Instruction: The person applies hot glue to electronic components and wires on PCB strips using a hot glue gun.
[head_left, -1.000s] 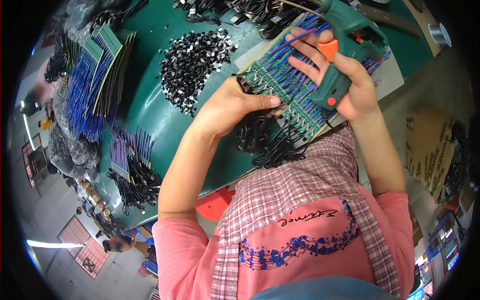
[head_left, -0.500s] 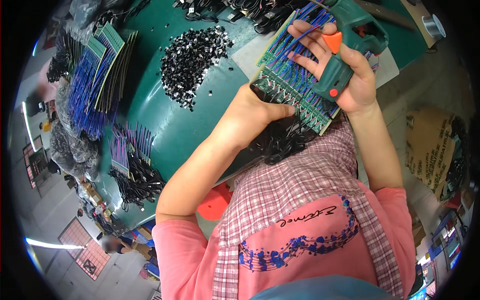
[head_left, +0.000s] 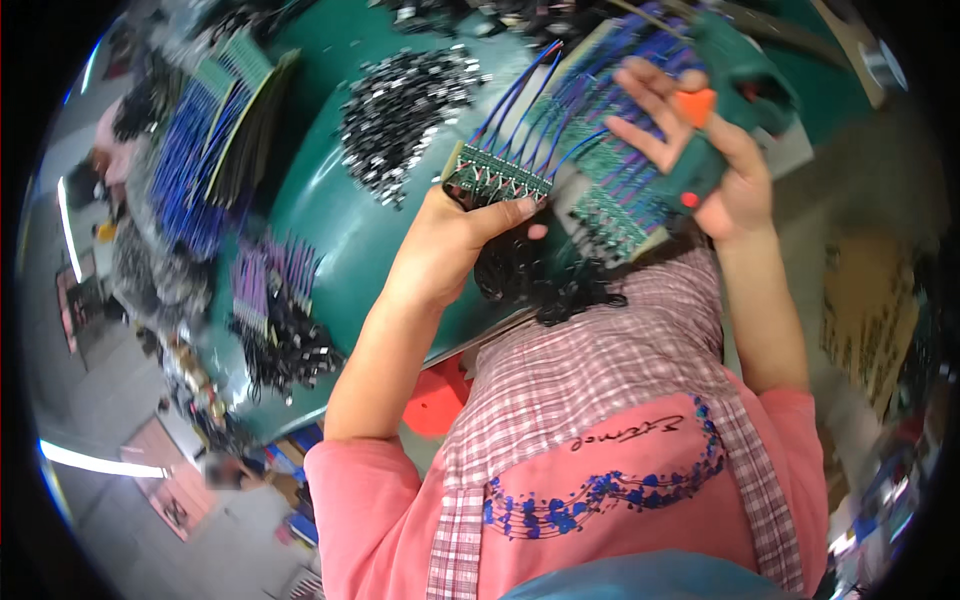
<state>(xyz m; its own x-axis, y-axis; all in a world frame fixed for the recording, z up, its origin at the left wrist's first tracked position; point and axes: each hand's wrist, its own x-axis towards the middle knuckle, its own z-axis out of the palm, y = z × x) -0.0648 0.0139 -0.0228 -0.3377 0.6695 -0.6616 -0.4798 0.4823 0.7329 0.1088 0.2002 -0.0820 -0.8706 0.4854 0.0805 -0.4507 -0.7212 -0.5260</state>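
Observation:
My left hand [head_left: 447,235] pinches the edge of a green circuit board strip [head_left: 500,178], thumb on top. Blue wires with some red [head_left: 520,120] fan out from its far side, and black cables [head_left: 505,270] hang from its near side. In my right hand [head_left: 740,185] is a green pistol-grip tool [head_left: 690,170] with an orange trigger, its handle against my palm and several fingers spread away from it. Beneath the tool lie more wired green boards [head_left: 610,220], blurred and partly covered by my right hand.
Small black and silver connectors [head_left: 400,120] are heaped on the green table [head_left: 310,180]. At the left stands a stack of blue-wired boards [head_left: 205,150], with a smaller bundle of purple-wired boards [head_left: 265,280] nearer me. Beyond the table's right side is a brown carton [head_left: 865,310].
My left hand has moved left, carrying one board strip away from the other boards. The right hand with the tool has shifted slightly right. The whole view has also shifted a little.

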